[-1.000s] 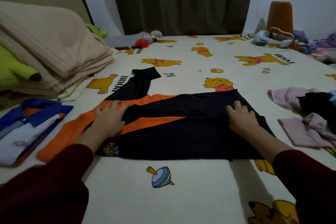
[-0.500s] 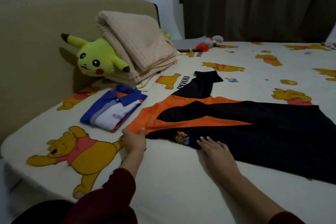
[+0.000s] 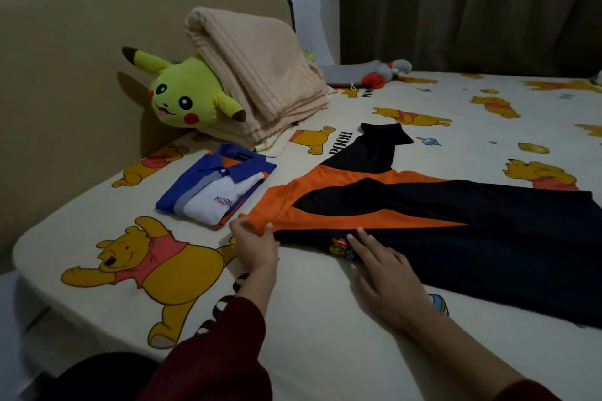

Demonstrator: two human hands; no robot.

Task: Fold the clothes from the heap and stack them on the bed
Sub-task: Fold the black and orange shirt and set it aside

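Two hands have come off the middle of the shirt (image 3: pixel 439 225) and gone to its orange shoulder end. A second ago both palms pressed flat on the folded body; now the left hand (image 3: pixel 255 246) pinches the orange corner between thumb and fingers, while the right hand (image 3: pixel 387 280) lies flat with straight fingers on the black hem by the small badge. That suggests the lengthwise fold is done and the crosswise fold is about to start. Just beyond lies the folded blue and white shirt (image 3: pixel 216 194), the stack so far, resting on the bed (image 3: pixel 325 319). Farther back, a plush toy (image 3: pixel 185 98) leans under a folded beige blanket (image 3: pixel 260 75).
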